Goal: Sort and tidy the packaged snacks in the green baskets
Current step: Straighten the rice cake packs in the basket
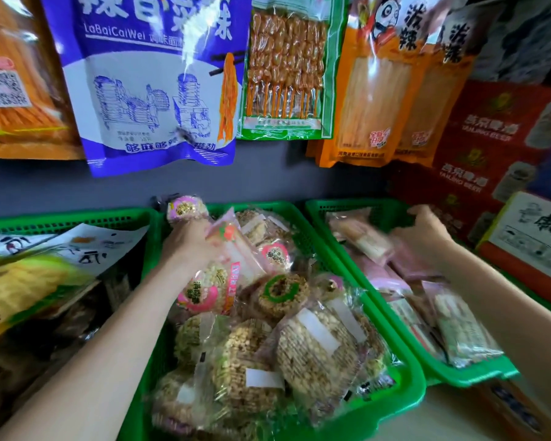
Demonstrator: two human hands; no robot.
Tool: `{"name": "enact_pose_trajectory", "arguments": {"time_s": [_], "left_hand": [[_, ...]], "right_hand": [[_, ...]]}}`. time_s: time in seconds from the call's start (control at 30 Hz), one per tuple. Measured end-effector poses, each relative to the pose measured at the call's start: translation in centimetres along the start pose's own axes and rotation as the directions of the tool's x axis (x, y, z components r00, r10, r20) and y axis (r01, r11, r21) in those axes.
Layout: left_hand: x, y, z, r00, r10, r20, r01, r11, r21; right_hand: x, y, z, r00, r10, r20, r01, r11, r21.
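Below the hanging snack bags, three green baskets sit side by side against a grey wall, and I have both arms stretched out over them. My left hand point(191, 246) reaches deep into the middle basket point(407, 386), forearm slanting up from the lower left, wrist bent down, fingers curled round a clear pink-edged packet point(236, 249) that stands tilted among the others; a round rice-cake pack with a pink label point(186, 209) pokes up just behind my knuckles, touching them or nearly so, and I cannot tell whether the hand holds that one too. That basket is heaped with round puffed-grain cakes in clear wrappers point(309, 348), several with white stickers, one with a green ring label point(280, 292). My right hand point(425, 232) is over the far end of the right basket point(477, 375), forearm coming in from the lower right, fingers bent toward the back rim; it is motion-blurred, and I cannot tell whether it grips anything. Long bar-shaped packets point(360, 238) in pink and clear wrap lie in that basket, one just beside my right fingers. In the left basket point(77, 218) lie larger flat bags, a yellow-and-white one point(39, 278) on top. On the wall above hang a big blue-and-white bag point(153, 84), a green skewer pack point(287, 68) and orange bags point(379, 90). Red cartons point(490, 148) are stacked at the right.
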State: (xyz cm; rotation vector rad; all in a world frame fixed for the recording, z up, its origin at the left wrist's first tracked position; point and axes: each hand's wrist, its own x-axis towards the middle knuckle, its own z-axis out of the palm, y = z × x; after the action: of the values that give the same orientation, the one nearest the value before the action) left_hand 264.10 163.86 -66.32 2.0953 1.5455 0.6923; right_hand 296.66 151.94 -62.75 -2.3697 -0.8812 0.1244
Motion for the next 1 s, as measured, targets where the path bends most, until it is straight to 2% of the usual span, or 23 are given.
{"name": "enact_pose_trajectory", "arguments": {"time_s": [0.03,0.07,0.1,0.13,0.2,0.23,0.27,0.3,0.33,0.37,0.43,0.47,0.53,0.57,0.6,0.67,0.7,0.77,0.83,0.93,1.0], "left_hand": [[-0.3,0.8,-0.5,0.998,0.062,-0.024,-0.062,0.998,-0.017],[-0.7,1.7,-0.9,0.989,0.136,-0.059,-0.138,0.990,-0.035],[-1.1,2.7,-1.2,0.970,0.212,-0.117,-0.219,0.974,-0.051],[-1.4,3.9,-1.4,0.952,0.257,-0.167,-0.273,0.959,-0.078],[-1.7,5.9,-1.5,0.931,0.268,-0.248,-0.310,0.939,-0.150],[-1.7,6.7,-1.5,0.927,0.253,-0.276,-0.315,0.926,-0.208],[-1.8,7.4,-1.6,0.928,0.234,-0.290,-0.319,0.902,-0.291],[-1.9,7.8,-1.7,0.936,0.215,-0.278,-0.314,0.866,-0.390],[-1.9,7.8,-1.7,0.948,0.205,-0.242,-0.299,0.832,-0.468],[-1.8,7.4,-1.7,0.961,0.212,-0.179,-0.273,0.837,-0.474],[-1.8,5.6,-1.7,0.968,0.249,-0.006,-0.240,0.924,-0.297],[-1.9,4.6,-1.7,0.962,0.262,0.081,-0.245,0.952,-0.182],[-2.2,2.4,-1.4,0.944,0.234,0.234,-0.261,0.961,0.091],[-2.3,1.3,-1.2,0.936,0.195,0.294,-0.271,0.931,0.243],[-2.5,0.3,-1.0,0.928,0.143,0.343,-0.274,0.887,0.371],[-2.9,-1.2,-0.6,0.915,0.053,0.401,-0.270,0.819,0.507],[-3.1,-1.7,-0.6,0.909,0.031,0.416,-0.267,0.809,0.523],[-3.2,-2.1,-1.3,0.913,0.066,0.403,-0.287,0.806,0.518],[-2.9,-2.0,-2.6,0.920,0.109,0.376,-0.294,0.827,0.479],[-3.0,-2.1,-3.9,0.929,0.131,0.346,-0.275,0.870,0.410],[-3.3,-2.6,-4.2,0.937,0.113,0.331,-0.263,0.851,0.454]], "right_hand": [[-0.4,-0.2,0.3,0.997,-0.050,0.057,0.053,0.998,-0.046],[-1.1,-0.8,0.6,0.981,-0.141,0.135,0.143,0.990,-0.001],[-1.9,-1.7,1.1,0.940,-0.249,0.236,0.219,0.965,0.143],[-3.1,-3.0,1.4,0.869,-0.357,0.342,0.257,0.917,0.305],[-5.1,-5.6,2.2,0.717,-0.543,0.437,0.370,0.828,0.422],[-5.6,-6.6,2.6,0.677,-0.620,0.396,0.477,0.780,0.405],[-5.7,-7.3,2.9,0.680,-0.669,0.301,0.565,0.739,0.366],[-5.5,-7.5,2.9,0.711,-0.675,0.195,0.593,0.726,0.349],[-4.8,-7.3,2.7,0.755,-0.646,0.111,0.571,0.731,0.373],[-4.0,-6.5,2.3,0.814,-0.578,0.061,0.505,0.755,0.417],[-1.9,-4.0,1.5,0.926,-0.377,0.026,0.311,0.800,0.512],[-0.6,-2.1,0.9,0.956,-0.289,0.050,0.226,0.835,0.502],[0.8,1.2,0.1,0.979,-0.109,0.173,0.046,0.943,0.329],[1.3,2.4,0.0,0.973,-0.027,0.228,-0.011,0.986,0.164],[1.5,3.1,0.0,0.967,0.020,0.254,-0.013,0.999,-0.031],[1.0,2.3,0.3,0.956,-0.033,0.291,0.134,0.932,-0.336],[0.1,0.8,0.6,0.947,-0.096,0.306,0.216,0.896,-0.389],[-1.8,-2.8,1.4,0.917,-0.223,0.332,0.343,0.865,-0.366],[-3.7,-6.3,2.5,0.834,-0.400,0.380,0.500,0.839,-0.213],[-6.7,-10.6,4.5,0.612,-0.611,0.502,0.687,0.726,0.045],[-8.2,-13.4,6.2,0.464,-0.656,0.596,0.737,0.659,0.152]]}}
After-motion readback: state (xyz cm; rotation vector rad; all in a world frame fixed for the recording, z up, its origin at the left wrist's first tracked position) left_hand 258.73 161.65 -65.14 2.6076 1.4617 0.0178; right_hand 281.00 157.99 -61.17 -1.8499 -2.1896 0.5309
